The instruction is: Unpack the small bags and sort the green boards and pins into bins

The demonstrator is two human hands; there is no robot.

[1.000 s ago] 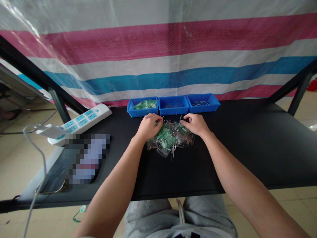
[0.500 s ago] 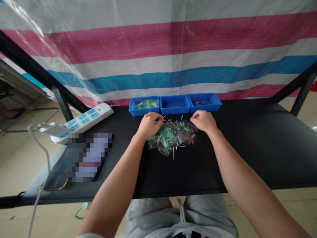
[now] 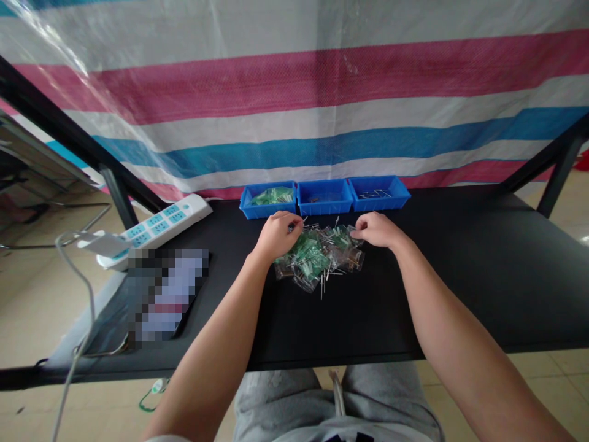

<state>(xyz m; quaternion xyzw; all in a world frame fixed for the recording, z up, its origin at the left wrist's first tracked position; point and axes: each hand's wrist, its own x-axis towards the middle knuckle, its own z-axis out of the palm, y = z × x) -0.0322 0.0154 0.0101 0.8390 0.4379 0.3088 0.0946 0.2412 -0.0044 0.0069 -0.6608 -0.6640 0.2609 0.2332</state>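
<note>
A loose pile of small clear plastic bags (image 3: pixel 309 258), some with green contents, lies on the black table, with thin metal pins (image 3: pixel 323 283) scattered on and around it. My left hand (image 3: pixel 278 234) is closed in a pinch at the pile's left back edge, and a silver pin tip shows at its fingertips. At the right back edge, my right hand (image 3: pixel 377 230) has thumb and fingers pressed together beside a clear bag; what they grip is too small to make out. Behind the pile stand a blue bin with green bags (image 3: pixel 243 209), a middle bin (image 3: pixel 324 209) with a small brownish item, and a right bin with metal pins (image 3: pixel 381 203).
On the left of the black table (image 3: pixel 483 276) lie a white power strip (image 3: pixel 184 216) with a plugged-in adapter and cable, and a blurred-out phone-like object (image 3: pixel 172 294). A striped plastic sheet (image 3: pixel 294 147) hangs behind. Black frame bars (image 3: pixel 117 196) rise at both sides.
My right hand has moved slightly left and down to the edge of the pile. The left hand keeps nearly the same place and pinch.
</note>
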